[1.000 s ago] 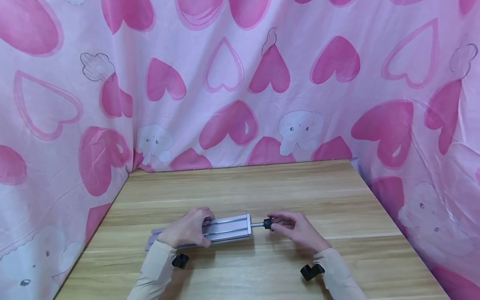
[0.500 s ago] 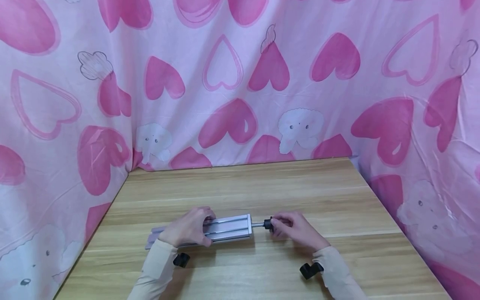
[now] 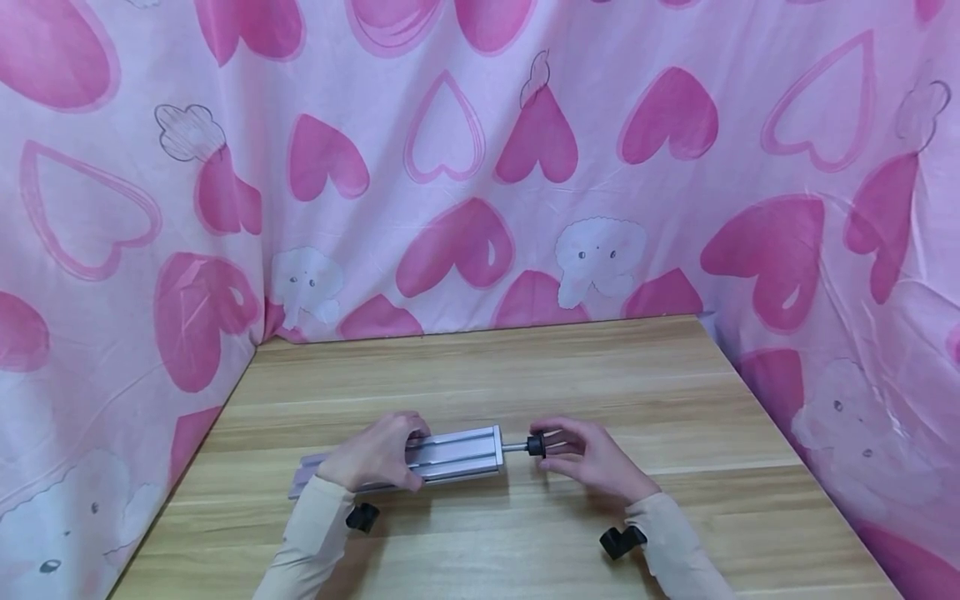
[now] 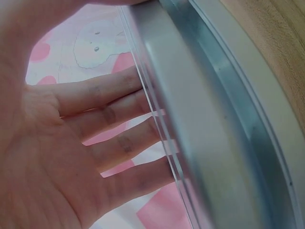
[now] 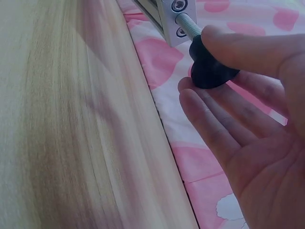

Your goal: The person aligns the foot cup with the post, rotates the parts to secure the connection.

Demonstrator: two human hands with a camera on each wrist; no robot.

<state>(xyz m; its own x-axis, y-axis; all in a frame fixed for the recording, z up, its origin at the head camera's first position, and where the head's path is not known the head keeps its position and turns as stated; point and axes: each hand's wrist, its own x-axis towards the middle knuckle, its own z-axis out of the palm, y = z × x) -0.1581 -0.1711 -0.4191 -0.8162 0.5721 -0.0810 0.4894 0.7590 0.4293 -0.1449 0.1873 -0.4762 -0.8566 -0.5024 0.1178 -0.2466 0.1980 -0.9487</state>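
Fingers point(image 4: 125, 144) of the left hand point(image 3: 377, 454) grip a grooved metal bar point(image 3: 455, 454), while the right hand point(image 3: 594, 458) has fingers spread around the black knob point(image 3: 536, 444) on a threaded rod point(image 3: 515, 447).

Left hand point(image 3: 377, 452) and right hand point(image 3: 592, 457) bare. Left sleeve point(image 3: 309, 533) and right sleeve point(image 3: 678, 543) plain, pale cream, snug at wrists. Small black device point(image 3: 363, 517) at left wrist; second black device point(image 3: 622, 542) at right wrist.

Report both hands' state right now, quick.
Left hand: closed, holding the slotted metal profile between thumb and fingers.
Right hand: thumb and fingers around the black knob on the threaded rod; how firmly, can't tell.
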